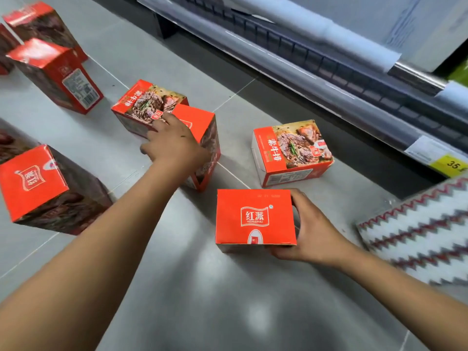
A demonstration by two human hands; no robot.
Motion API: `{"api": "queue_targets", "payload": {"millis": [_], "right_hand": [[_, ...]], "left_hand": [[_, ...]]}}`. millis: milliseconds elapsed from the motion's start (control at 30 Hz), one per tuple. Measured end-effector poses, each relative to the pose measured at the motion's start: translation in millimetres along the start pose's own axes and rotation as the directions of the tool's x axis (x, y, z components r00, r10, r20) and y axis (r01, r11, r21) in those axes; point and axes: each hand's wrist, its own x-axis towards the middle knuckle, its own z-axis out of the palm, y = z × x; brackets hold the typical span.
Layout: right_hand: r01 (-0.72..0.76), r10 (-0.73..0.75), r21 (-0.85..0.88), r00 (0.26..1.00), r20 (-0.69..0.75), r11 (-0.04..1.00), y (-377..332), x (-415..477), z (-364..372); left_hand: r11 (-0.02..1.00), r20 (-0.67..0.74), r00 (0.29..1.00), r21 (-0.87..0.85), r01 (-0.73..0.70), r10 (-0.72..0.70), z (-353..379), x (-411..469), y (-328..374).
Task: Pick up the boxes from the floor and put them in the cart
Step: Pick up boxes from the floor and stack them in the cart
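Observation:
Several red food boxes lie scattered on the grey tiled floor. My right hand (307, 230) grips one upright red box (254, 217) by its right side, logo face toward me. My left hand (172, 141) reaches over an upright red box (202, 127), fingers spread, fingertips touching the flat-lying box (147, 103) behind it; it holds nothing. Another box (291, 152) lies flat to the right, picture side up. A large box (43, 191) stands at the left edge. Two more boxes (58, 74) (40, 24) stand at the far left. No cart is in view.
A store shelf unit (329, 64) with a dark base runs along the upper right, with a yellow price tag (450, 164). A white cloth with red zigzag stripes (420, 236) lies at the right edge. Bare floor (215, 300) spreads in front of me.

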Motion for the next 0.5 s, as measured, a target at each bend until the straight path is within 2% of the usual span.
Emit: {"api": "queue_targets", "payload": {"millis": [67, 167, 300, 400, 500], "right_hand": [[0.028, -0.029, -0.027, 0.999, -0.027, 0.999, -0.1, 2.0, 2.0], [0.012, -0.014, -0.031, 0.998, -0.058, 0.999, -3.6, 3.7, 7.9], [-0.148, 0.145, -0.01, 0.978, -0.152, 0.989, -22.3, -3.5, 4.8], [-0.238, 0.21, -0.109, 0.953, -0.22, 0.965, -51.7, -15.0, -16.5], [-0.325, 0.28, -0.196, 0.934, -0.223, 0.925, -90.4, -35.8, -55.6]], "left_hand": [[1.0, -0.068, 0.998, -0.019, -0.011, 0.01, 6.0, 2.1, -2.8], [0.998, -0.068, 0.997, -0.027, -0.048, 0.047, 3.1, 5.0, -9.7], [0.995, 0.023, 0.999, -0.093, -0.044, 0.046, -26.8, -5.6, -22.7], [0.992, 0.094, 0.993, -0.112, -0.062, 0.073, -72.5, -23.0, -27.5], [0.994, 0.131, 0.988, -0.073, -0.075, 0.084, -132.5, -44.3, -18.3]]}}
